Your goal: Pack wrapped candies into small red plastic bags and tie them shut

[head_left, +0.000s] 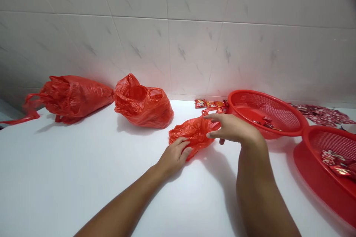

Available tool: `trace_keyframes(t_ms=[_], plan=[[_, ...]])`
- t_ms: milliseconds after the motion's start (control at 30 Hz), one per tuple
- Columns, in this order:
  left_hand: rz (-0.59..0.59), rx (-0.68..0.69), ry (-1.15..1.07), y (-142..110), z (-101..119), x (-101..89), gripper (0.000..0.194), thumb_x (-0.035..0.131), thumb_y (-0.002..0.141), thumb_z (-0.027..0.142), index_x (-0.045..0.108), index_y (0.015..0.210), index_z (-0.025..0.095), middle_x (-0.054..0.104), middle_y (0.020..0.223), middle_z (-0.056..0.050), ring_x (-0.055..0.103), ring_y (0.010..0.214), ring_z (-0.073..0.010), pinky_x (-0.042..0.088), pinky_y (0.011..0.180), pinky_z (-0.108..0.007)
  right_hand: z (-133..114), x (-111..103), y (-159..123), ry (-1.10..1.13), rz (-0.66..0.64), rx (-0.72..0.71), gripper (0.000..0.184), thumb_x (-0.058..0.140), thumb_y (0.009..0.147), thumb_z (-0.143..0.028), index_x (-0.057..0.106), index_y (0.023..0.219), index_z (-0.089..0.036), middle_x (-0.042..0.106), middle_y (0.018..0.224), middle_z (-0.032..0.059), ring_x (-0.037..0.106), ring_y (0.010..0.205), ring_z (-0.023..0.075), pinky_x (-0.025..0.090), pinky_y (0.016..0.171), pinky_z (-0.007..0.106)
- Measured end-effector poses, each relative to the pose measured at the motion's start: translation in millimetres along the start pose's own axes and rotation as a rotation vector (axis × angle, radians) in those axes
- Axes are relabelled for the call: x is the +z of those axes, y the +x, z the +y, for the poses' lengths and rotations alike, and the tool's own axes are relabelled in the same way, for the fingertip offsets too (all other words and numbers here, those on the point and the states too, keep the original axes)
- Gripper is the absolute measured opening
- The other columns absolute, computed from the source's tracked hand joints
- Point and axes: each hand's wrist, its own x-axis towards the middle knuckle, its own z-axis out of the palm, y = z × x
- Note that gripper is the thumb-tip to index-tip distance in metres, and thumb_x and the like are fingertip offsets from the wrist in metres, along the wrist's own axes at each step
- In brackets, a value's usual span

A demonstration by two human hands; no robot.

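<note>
White, smooth tabletop beneath both hands; beyond the fingertips, a wall of glossy, grey-veined tiles.

Far left of the fingers: stuffed red plastic bag, crinkled, tapering rightward. Nearer, beyond the left fingers: slouched red bag, mouth gaping.

Left hand: fingers slightly bent, thumb a little apart, resting at the near edge of a small, rumpled red carrier bag; cannot tell whether film is pinched. Bag lies between the two sets of fingers, long axis slanting from left fingertips up toward the wall, handle loop at the far right end. Right hand: thumb and forefinger spread wide over that end; contact unclear.

Beyond right fingers: shiny red snack packets. Right of them: two round, perforated red plastic baskets, packets inside; patterned packets behind.
</note>
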Motion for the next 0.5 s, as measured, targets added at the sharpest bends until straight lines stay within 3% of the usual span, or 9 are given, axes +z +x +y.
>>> trace_keyframes(t_ms=[100, 167, 233, 333, 433, 500], plan=[[0.165, -0.019, -0.158, 1.9, -4.6, -2.5, 0.043, 0.043, 0.108, 0.045, 0.072, 0.132, 0.024, 0.069, 0.135, -0.011, 0.060, 0.133, -0.0302, 0.048, 0.113, -0.051, 0.3, 3.9, 6.7, 0.015, -0.040, -0.007, 0.067, 0.078, 0.084, -0.028, 0.059, 0.149, -0.030, 0.068, 0.141, 0.0114, 0.076, 0.071, 0.0170, 0.059, 0.065, 0.029], [0.305, -0.047, -0.317, 4.0, -8.5, -5.2, 0.041, 0.047, 0.107, 0.047, 0.074, 0.127, 0.025, 0.074, 0.112, -0.010, 0.063, 0.125, -0.0291, 0.048, 0.110, -0.049, 1.8, 6.0, 12.3, 0.006, -0.058, 0.004, 0.062, 0.079, 0.084, -0.030, 0.063, 0.144, -0.026, 0.074, 0.129, 0.0106, 0.076, 0.075, 0.0187, 0.059, 0.067, 0.029], [0.434, -0.114, -0.538, 7.5, -12.9, -9.7, 0.036, 0.053, 0.105, 0.049, 0.077, 0.120, 0.027, 0.070, 0.087, -0.006, 0.068, 0.100, -0.0242, 0.053, 0.097, -0.042, 4.1, 6.1, 15.6, -0.023, -0.055, 0.029, 0.051, 0.078, 0.086, -0.032, 0.069, 0.135, -0.022, 0.079, 0.113, 0.0095, 0.076, 0.077, 0.0202, 0.060, 0.073, 0.031], [0.551, -0.256, -0.968, 14.4, -19.0, -19.9, 0.028, 0.071, 0.095, 0.048, 0.081, 0.107, 0.024, 0.061, 0.072, -0.001, 0.058, 0.069, -0.0143, 0.051, 0.069, -0.028, 7.4, 2.5, 14.8, -0.036, -0.016, 0.046, 0.043, 0.076, 0.088, -0.034, 0.072, 0.128, -0.019, 0.080, 0.103, 0.0092, 0.077, 0.079, 0.0220, 0.060, 0.076, 0.033], [0.586, -0.329, -1.296, 21.3, -22.8, -32.1, 0.024, 0.086, 0.079, 0.040, 0.077, 0.085, 0.019, 0.060, 0.070, 0.001, 0.051, 0.058, -0.0094, 0.042, 0.052, -0.022, 6.9, -1.6, 10.1, 0.044, -0.037, 0.035, 0.046, 0.076, 0.086, -0.032, 0.070, 0.130, -0.020, 0.080, 0.101, 0.0089, 0.077, 0.077, 0.0219, 0.059, 0.069, 0.031], [0.650, -0.353, -1.460, 25.5, -24.5, -40.2, 0.023, 0.087, 0.077, 0.034, 0.071, 0.077, 0.017, 0.061, 0.069, 0.001, 0.052, 0.056, -0.0094, 0.044, 0.051, -0.022, 2.0, -1.8, 7.0, 0.109, -0.141, -0.013, 0.042, 0.076, 0.084, -0.033, 0.073, 0.125, -0.021, 0.081, 0.094, 0.0071, 0.076, 0.070, 0.0204, 0.057, 0.059, 0.027]])
